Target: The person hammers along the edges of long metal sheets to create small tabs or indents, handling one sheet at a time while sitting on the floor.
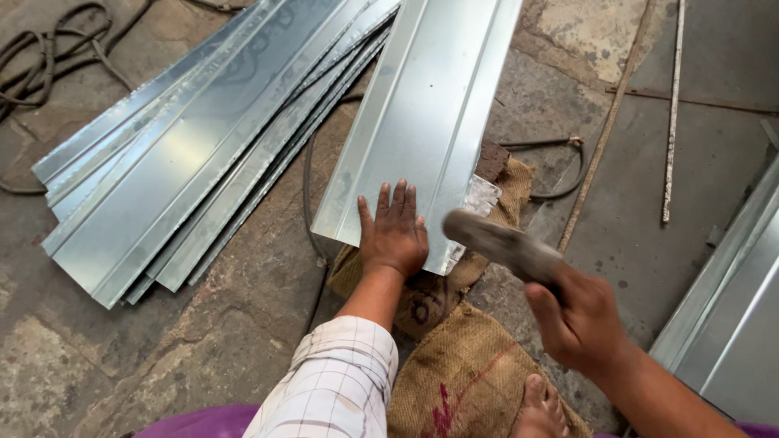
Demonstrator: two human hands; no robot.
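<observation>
My left hand [394,231] lies flat, fingers spread, on the near end of a long folded galvanised metal sheet [426,105] that runs away from me. My right hand [578,316] grips the handle of a wooden mallet [501,243], whose blurred head hangs just above the sheet's near right corner. The sheet's end rests on a brown burlap sack [466,373] over a dark block [490,160]. My bare foot [540,410] sits on the sack below.
A stack of several similar metal sheets [195,154] lies to the left on the stone floor. More sheets [730,324] lie at the right edge. Thin rods [672,105] and cables [49,49] are on the floor.
</observation>
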